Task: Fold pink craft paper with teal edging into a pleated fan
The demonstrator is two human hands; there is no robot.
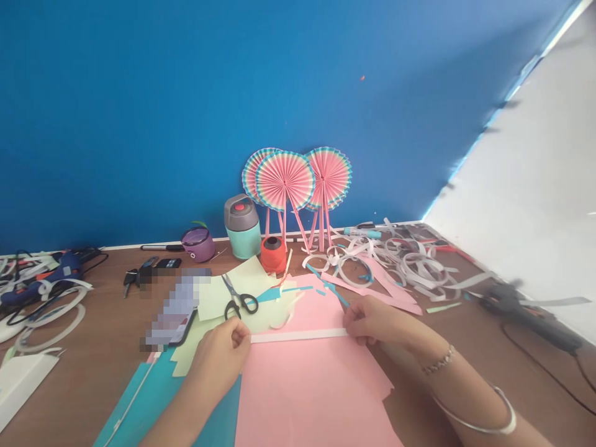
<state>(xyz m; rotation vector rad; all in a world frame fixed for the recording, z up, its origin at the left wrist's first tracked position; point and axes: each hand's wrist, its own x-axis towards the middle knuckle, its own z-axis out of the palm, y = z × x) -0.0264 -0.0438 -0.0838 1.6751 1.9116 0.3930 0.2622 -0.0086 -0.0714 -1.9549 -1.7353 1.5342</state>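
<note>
And here's the white strip (pixel 298 336), pulled straight across the pink sheet (pixel 311 391)! Left hand (pixel 223 351) pinches one end, right hand (pixel 372 320) pinches the other. Beyond the sheet, the pleated fans (pixel 285 180) stand upright, looking finished. This piece, though, looks only partway: the sheet lies flat and unpleated, and whether the strip is stuck down, I can't tell. Scissors (pixel 239 301) lie unheld, left of the sheet.
</note>
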